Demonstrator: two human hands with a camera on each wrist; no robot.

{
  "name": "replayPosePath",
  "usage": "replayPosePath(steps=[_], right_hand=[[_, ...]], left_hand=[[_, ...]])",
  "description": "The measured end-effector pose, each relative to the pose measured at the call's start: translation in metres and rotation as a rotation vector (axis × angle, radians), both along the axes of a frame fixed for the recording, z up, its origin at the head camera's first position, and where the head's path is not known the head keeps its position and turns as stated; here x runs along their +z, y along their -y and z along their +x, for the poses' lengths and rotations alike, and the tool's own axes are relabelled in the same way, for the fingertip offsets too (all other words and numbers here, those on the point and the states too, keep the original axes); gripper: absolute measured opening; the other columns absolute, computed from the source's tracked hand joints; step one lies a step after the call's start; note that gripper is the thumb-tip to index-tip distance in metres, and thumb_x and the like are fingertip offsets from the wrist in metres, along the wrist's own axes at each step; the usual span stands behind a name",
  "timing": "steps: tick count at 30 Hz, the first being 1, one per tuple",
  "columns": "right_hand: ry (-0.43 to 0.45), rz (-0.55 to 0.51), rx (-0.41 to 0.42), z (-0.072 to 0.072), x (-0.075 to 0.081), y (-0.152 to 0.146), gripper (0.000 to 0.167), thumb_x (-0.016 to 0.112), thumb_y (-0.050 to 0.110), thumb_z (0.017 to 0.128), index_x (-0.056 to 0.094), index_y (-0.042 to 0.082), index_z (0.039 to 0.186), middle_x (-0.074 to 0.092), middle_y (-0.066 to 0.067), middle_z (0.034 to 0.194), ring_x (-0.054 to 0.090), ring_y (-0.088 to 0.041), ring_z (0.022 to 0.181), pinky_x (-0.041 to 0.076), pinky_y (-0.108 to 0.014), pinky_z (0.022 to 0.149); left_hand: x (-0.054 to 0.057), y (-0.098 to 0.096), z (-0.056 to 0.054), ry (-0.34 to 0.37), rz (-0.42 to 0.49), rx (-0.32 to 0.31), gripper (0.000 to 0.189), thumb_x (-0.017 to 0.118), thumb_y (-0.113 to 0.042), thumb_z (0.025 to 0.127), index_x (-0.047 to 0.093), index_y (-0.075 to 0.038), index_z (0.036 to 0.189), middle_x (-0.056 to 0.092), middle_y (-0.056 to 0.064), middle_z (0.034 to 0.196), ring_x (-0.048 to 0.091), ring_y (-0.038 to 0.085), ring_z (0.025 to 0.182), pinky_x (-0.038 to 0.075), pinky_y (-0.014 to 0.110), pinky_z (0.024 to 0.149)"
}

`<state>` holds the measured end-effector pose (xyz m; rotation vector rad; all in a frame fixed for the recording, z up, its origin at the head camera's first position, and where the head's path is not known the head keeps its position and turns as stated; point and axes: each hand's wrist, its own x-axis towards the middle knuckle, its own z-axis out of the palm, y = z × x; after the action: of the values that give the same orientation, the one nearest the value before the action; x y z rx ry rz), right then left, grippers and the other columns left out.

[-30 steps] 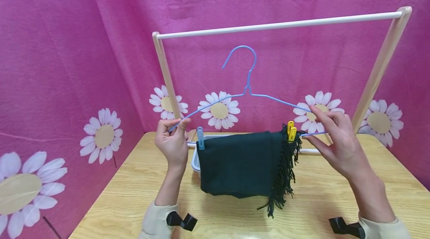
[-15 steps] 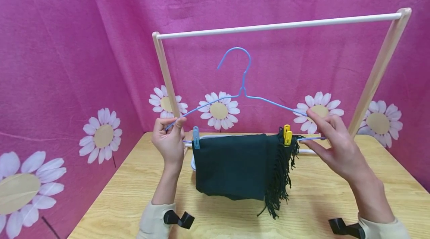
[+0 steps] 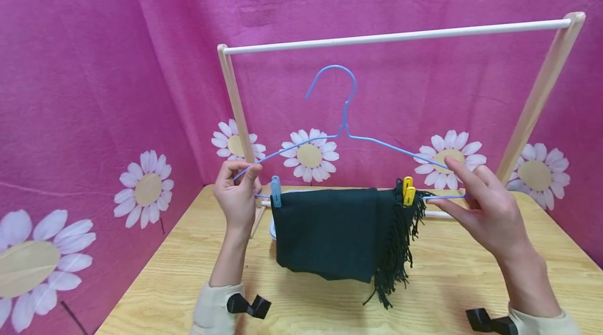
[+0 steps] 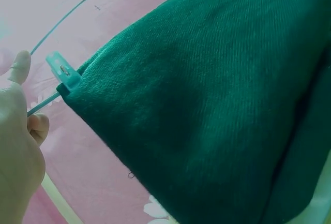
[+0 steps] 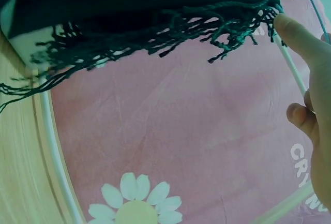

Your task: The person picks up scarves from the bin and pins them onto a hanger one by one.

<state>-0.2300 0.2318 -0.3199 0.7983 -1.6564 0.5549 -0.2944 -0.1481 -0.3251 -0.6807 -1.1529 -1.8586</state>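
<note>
A blue wire clothes hanger (image 3: 345, 115) is held up by its two ends, hook on top. Over its bottom bar hangs a folded dark green scarf (image 3: 325, 235) with fringe (image 3: 398, 261) along its right edge. A blue clothespin (image 3: 276, 191) clips the scarf's left corner to the bar; yellow clothespins (image 3: 408, 192) clip the fringed end. My left hand (image 3: 237, 196) grips the hanger's left corner between thumb and fingers. At the other corner my right hand (image 3: 490, 212) holds the wire, its thumb along the lower bar beside the fringe, also plain in the right wrist view.
Behind the hanger stands a wooden rack (image 3: 542, 99) with a white top rod (image 3: 395, 37). A pale plastic container (image 3: 272, 229) is mostly hidden behind the scarf. All this is on a wood-grain table (image 3: 160, 272), against a pink daisy-patterned cloth (image 3: 155, 63).
The hanger and scarf have shifted slightly left and down over the second, with the left hand moving a little left. Both hands keep their hold.
</note>
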Motion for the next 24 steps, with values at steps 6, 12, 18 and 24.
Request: replayPosePath(steps=[6,12,18,24], right_hand=[[0.049,0.055,0.03,0.0027,0.0031,0.002,0.068,0.058,0.056,0.094,0.064,-0.005,0.123,0.035,-0.005,0.069,0.027,-0.001,0.065,0.021,-0.009,0.059],[0.077,0.111,-0.002,-0.0013,0.0013,0.0026,0.07,0.054,0.059,0.095,0.064,-0.004,0.123,0.037,-0.002,0.07,0.027,0.0,0.065,0.022,-0.008,0.057],[0.093,0.066,0.008,-0.0036,-0.0007,0.0012,0.069,0.057,0.058,0.093,0.066,-0.006,0.118,0.036,0.0,0.068,0.026,0.001,0.065,0.021,-0.011,0.057],[0.062,-0.071,0.059,0.0022,0.0013,0.0,0.067,0.065,0.055,0.089,0.068,-0.007,0.114,0.033,-0.004,0.065,0.027,-0.002,0.064,0.019,-0.01,0.058]], left_hand=[[0.0001,0.0004,-0.0033,0.0,0.02,0.034,0.016,0.082,-0.012,0.081,0.066,-0.012,0.085,0.057,-0.001,0.066,0.039,0.011,0.039,0.032,0.017,0.039],[-0.0037,0.0046,-0.0065,0.055,0.035,0.048,0.016,0.081,-0.009,0.081,0.066,-0.011,0.085,0.067,-0.002,0.071,0.039,0.011,0.038,0.032,0.016,0.039],[-0.0048,0.0047,-0.0058,0.089,0.036,0.047,0.015,0.08,-0.006,0.081,0.066,-0.012,0.084,0.06,-0.003,0.063,0.04,0.01,0.039,0.034,0.016,0.04],[-0.0059,0.0006,-0.0047,0.081,-0.017,-0.015,0.016,0.082,-0.014,0.081,0.067,-0.011,0.089,0.059,-0.003,0.071,0.044,0.009,0.044,0.039,0.014,0.042]])
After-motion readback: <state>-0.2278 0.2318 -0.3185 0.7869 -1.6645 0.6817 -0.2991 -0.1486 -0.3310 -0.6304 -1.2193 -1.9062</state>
